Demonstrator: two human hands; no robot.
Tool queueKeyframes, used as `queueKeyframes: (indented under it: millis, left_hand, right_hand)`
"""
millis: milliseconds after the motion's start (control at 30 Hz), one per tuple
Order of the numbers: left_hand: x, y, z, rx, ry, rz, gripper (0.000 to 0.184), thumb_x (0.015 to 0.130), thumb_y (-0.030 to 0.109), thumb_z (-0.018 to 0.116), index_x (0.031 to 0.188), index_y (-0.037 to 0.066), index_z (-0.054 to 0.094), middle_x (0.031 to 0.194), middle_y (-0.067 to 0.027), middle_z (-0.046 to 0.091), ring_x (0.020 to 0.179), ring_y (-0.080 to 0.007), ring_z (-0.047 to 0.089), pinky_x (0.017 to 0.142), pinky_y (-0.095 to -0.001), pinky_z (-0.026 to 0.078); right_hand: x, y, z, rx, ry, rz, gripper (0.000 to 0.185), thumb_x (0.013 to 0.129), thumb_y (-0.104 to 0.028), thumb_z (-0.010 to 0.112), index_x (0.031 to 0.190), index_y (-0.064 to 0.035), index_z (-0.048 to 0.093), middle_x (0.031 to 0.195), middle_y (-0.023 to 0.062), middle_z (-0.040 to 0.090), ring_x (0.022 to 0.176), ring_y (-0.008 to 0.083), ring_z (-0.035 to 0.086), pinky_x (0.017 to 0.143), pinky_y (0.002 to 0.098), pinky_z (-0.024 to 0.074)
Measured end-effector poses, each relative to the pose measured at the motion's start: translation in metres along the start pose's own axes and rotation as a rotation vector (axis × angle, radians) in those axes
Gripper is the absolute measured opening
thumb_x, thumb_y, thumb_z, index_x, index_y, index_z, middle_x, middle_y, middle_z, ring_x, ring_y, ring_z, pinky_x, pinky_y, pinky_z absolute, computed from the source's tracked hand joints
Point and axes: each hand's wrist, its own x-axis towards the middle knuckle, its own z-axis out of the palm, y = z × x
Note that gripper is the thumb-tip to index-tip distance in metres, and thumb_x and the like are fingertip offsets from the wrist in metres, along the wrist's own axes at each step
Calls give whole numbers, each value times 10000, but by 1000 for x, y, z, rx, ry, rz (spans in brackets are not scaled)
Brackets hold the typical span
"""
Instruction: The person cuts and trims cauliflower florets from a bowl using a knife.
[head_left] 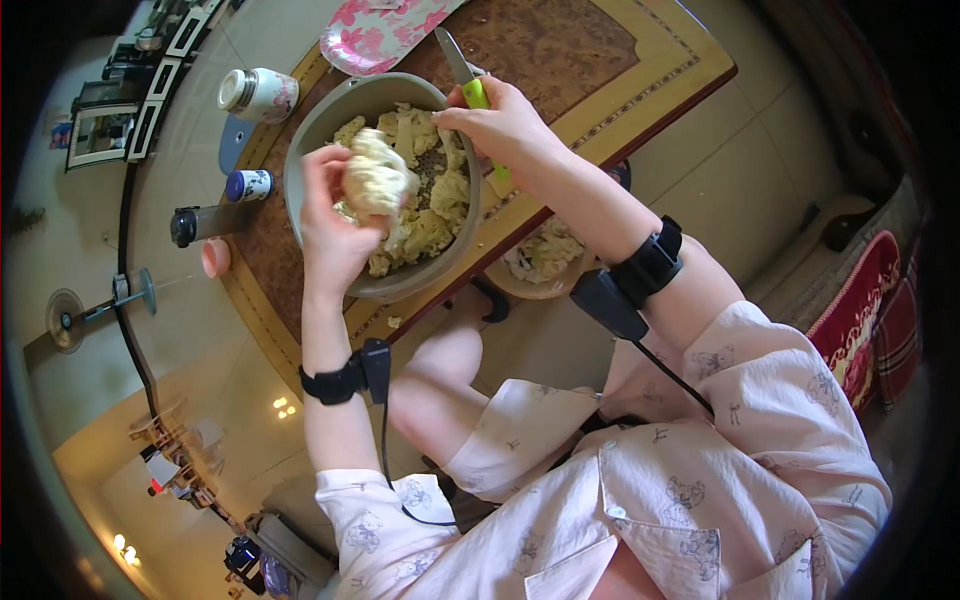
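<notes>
My left hand [335,215] grips a pale cauliflower piece [378,180] above a large grey pot [300,130]. Its edges are blurred by motion. Several cut cauliflower florets [425,230] lie inside the pot. My right hand [505,125] is closed around the green handle [475,95] of a knife [453,55], at the pot's right rim. The knife blade points up and away from the cauliflower piece, toward the top of the view.
The pot stands on a wooden table [660,45]. Nearby are a pink floral tray [385,40], a white jar [260,95], a small blue-lidded jar [250,186], a dark-lidded bottle [205,225] and a pink cup [215,258]. Below the table edge sits a bowl [540,288] with cauliflower scraps.
</notes>
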Motion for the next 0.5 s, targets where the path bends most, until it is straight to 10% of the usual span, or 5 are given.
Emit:
queueKeyframes:
  millis: [167,233,500]
  left_hand:
    - [-15,20,-6,-858,275,-316,510,909,116,708,1347,30,462,1217,-187,605,1091,-268,634,934,-366,552]
    - [-21,24,-2,-1383,186,-572,440,983,245,612,1326,-5,495,1204,-233,610,1099,-327,628,923,-401,562]
    - [-45,25,42,-2067,182,-474,618,971,428,542,1373,-32,450,1278,-261,542,1205,-370,535,1085,-504,418]
  right_hand:
    - [-2,4,1,-58,23,-100,349,786,-250,744,1011,-22,607,882,106,631,821,221,616,761,368,501]
    - [-11,0,2,-343,158,-444,369,809,-282,727,1020,-3,608,894,139,619,824,265,622,770,380,504]
    - [-46,-21,5,-269,-156,-570,390,995,-359,579,1026,29,595,866,194,642,827,282,649,761,401,507]
